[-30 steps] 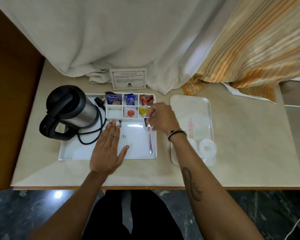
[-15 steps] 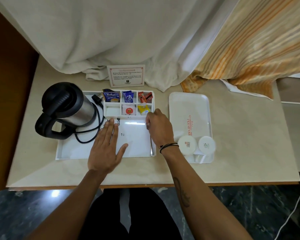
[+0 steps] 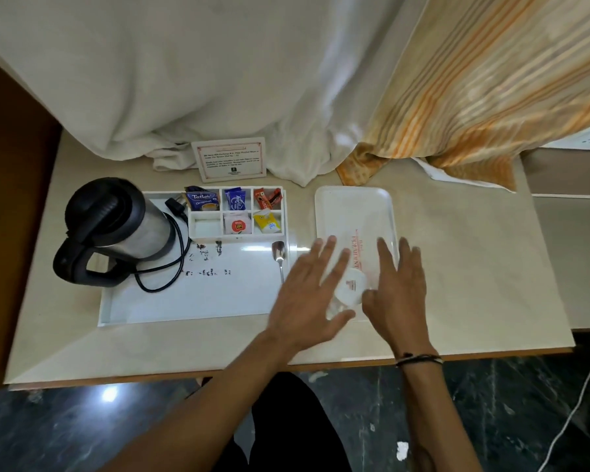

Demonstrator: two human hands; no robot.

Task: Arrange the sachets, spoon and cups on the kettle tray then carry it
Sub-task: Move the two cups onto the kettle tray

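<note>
Counting across the kettle tray [image 3: 171, 301]: one kettle [image 3: 116, 226] at nine o'clock, five sachets [image 3: 234, 212] filling five of six compartments at twelve o'clock, and one spoon [image 3: 279, 257] lying at its three o'clock edge. On the second tray [image 3: 351, 209] to the right, one lidded cup [image 3: 351, 290] shows. The left hand [image 3: 307, 294] and right hand [image 3: 401, 294], fingers spread, hover flanking that cup; whether they touch it is unclear.

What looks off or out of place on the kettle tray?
Dark specks are scattered across the kettle tray floor beside the cord, like crumbs or spilled grounds. One compartment of the sachet holder looks empty. The spoon lies straight.
</note>
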